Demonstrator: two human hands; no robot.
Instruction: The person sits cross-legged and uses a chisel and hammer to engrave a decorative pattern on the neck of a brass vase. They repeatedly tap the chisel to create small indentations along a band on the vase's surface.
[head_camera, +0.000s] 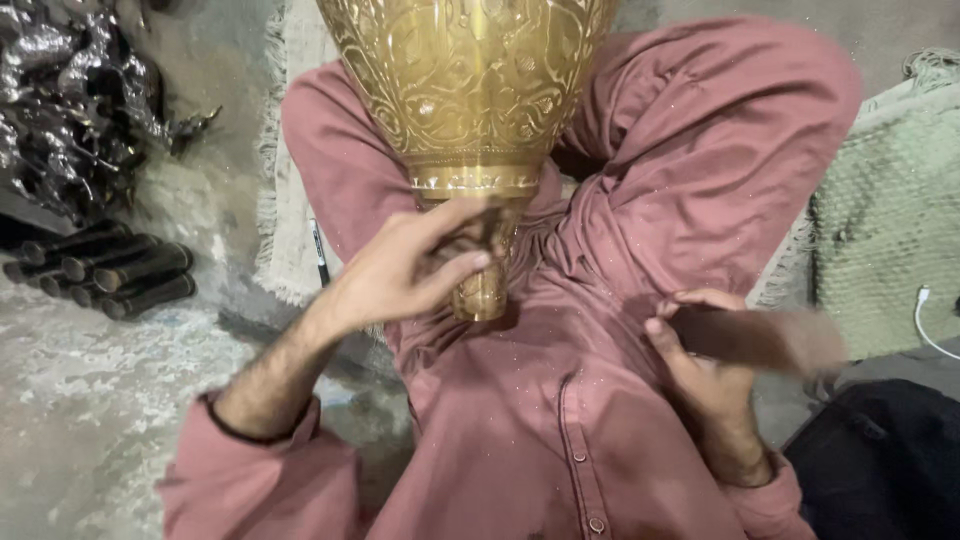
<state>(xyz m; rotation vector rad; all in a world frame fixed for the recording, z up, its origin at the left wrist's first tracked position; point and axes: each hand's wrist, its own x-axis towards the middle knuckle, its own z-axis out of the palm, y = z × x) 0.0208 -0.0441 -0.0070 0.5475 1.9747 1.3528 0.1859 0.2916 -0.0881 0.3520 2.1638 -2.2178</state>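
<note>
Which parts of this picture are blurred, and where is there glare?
In the head view, the dark tool in the right hand is smeared by motion blur; the left hand on the vase's neck is sharp; the engraved brass vase shows soft glare near its top.

**Polished brass amid cloth and rough concrete**

A large golden brass vase (470, 90), engraved with floral scrollwork, gleams glossy, its plain neck band smooth. The dusty-pink cotton garment (620, 330) beneath looks matt, soft and creased, flecked with fine glittering specks. A pale green woven mat (885, 240) shows a coarse, nubby texture. Dark metal tubes (110, 270) shine dully on the rough, mottled grey concrete floor (90, 400). Crumpled silvery metal pieces (70, 90) glint nearby.
</note>
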